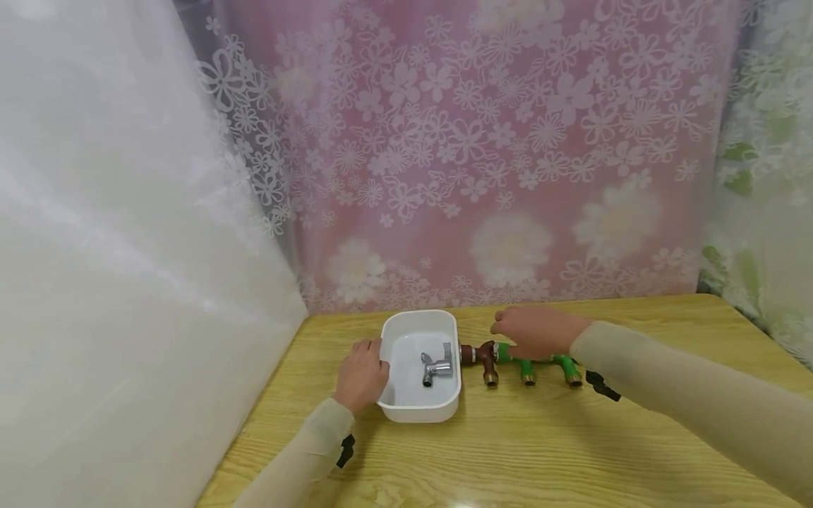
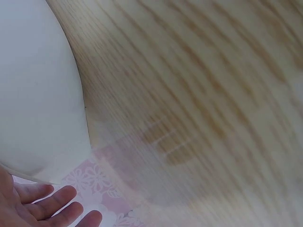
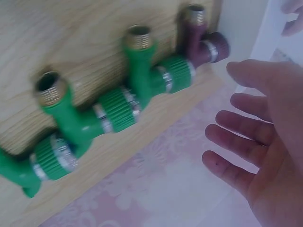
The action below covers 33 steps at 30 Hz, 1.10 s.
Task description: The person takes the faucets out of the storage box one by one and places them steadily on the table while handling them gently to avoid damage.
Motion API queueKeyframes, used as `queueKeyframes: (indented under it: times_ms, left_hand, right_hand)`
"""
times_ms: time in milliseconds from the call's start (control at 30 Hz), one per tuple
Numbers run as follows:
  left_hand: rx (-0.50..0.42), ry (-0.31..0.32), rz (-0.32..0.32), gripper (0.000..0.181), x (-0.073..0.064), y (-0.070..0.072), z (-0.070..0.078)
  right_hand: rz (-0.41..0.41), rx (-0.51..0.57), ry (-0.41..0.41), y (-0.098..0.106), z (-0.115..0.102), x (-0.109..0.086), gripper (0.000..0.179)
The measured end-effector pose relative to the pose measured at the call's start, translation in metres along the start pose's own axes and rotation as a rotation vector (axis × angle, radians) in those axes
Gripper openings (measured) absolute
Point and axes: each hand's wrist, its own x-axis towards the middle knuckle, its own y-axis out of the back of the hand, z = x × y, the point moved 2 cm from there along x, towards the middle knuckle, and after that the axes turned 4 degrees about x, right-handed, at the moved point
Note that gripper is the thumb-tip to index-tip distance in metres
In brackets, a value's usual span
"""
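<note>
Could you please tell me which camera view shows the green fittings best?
The right wrist view: the green fittings appear large and uncovered, though the edge cuts one off. The head view shows them small, partly behind the right hand; the left wrist view shows none.

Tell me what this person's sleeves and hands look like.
The sleeves are long, beige and plain, with a small black piece showing beneath each near the wrist. The left hand and right hand are bare, without gloves.
</note>
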Motion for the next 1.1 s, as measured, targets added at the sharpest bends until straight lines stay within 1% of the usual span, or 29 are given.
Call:
queueKeyframes:
  times_ms: [233,433,533,633,800,967,1100]
  left_hand:
    - [0.010,0.017,-0.012,0.046,0.002,0.000,-0.001]
    - [0.021,0.012,-0.014,0.045,0.002,-0.001,-0.002]
    - [0.023,0.017,-0.021,0.046,0.002,-0.001,-0.003]
    - [0.014,0.012,-0.024,0.047,0.002,-0.001,-0.002]
    - [0.016,-0.001,-0.029,0.048,0.002,-0.001,0.000]
    - [0.043,0.028,-0.047,0.048,0.002,-0.001,-0.001]
    - [0.028,0.035,-0.043,0.048,0.003,0.000,-0.001]
  right_hand:
    - [-0.031,0.097,0.009,0.014,-0.020,0.026,0.042]
    - [-0.077,0.149,-0.021,0.015,-0.033,0.049,0.050]
    - [-0.089,0.167,-0.017,0.014,-0.037,0.059,0.051]
    - [-0.092,0.167,-0.003,0.012,-0.041,0.067,0.051]
    - [-0.111,0.175,-0.014,0.011,-0.046,0.078,0.050]
    - [-0.158,0.217,-0.038,0.012,-0.050,0.089,0.051]
    - [-0.191,0.256,-0.054,0.015,-0.051,0.097,0.052]
